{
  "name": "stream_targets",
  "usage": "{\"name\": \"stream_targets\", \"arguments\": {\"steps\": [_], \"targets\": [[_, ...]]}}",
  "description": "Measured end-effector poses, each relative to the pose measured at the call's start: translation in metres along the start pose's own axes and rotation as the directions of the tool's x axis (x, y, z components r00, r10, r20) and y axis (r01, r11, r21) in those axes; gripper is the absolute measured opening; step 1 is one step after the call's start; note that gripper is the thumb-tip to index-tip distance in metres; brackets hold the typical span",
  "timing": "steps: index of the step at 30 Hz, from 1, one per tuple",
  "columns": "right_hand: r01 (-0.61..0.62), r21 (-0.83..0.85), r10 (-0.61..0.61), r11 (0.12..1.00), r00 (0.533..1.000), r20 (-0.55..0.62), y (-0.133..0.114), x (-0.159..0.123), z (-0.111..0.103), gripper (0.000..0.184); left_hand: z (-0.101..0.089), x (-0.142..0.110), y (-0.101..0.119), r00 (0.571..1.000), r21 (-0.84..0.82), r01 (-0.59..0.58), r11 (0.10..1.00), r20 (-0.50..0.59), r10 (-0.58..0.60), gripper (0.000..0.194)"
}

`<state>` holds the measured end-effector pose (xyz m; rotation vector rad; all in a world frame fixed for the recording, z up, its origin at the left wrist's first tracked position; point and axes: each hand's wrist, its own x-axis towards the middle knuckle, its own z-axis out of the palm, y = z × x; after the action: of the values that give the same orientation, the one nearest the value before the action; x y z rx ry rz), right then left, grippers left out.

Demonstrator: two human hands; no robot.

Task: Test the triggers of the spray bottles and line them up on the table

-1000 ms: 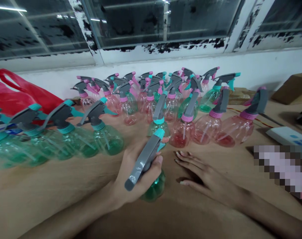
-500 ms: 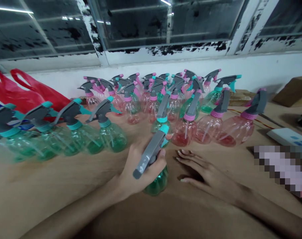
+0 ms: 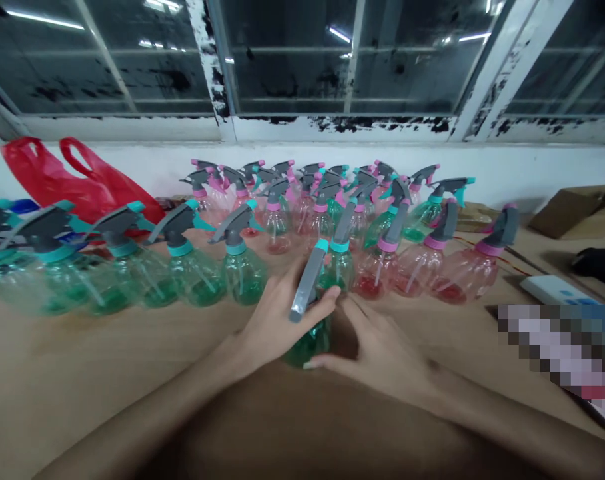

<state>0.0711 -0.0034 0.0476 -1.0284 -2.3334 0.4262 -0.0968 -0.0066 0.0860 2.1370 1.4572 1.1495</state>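
My left hand (image 3: 282, 310) is wrapped around the neck of a green spray bottle (image 3: 310, 340), just under its grey trigger head with a turquoise nozzle. The bottle stands close in front of me with green liquid inside. From the right, my right hand (image 3: 382, 343) curves about the lower part of this bottle, thumb and fingers apart. Its thumb tip lies at the base; the other fingertips are hidden behind, and firm contact cannot be made out. Right behind is another green spray bottle (image 3: 340, 267), beside a pink spray bottle (image 3: 375, 270).
A row of green spray bottles (image 3: 197, 280) runs along the left. Many pink and green ones crowd toward the wall (image 3: 507, 170). A red plastic bag (image 3: 97, 190) lies back left. At right are a cardboard box (image 3: 575, 210) and a white-blue box (image 3: 557, 290).
My right hand has moved left from the tabletop to the side of the held spray bottle. My left hand still holds the neck. The view has shifted slightly.
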Motion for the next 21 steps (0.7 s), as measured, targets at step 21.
{"name": "stream_targets", "arguments": {"steps": [21], "targets": [[0.015,-0.344,-0.06,0.939,0.991,-0.12,-0.013,0.06,0.018,0.049,-0.056,-0.073,-0.041,0.974,0.081,0.215,0.973,0.05,-0.219,0.045]]}}
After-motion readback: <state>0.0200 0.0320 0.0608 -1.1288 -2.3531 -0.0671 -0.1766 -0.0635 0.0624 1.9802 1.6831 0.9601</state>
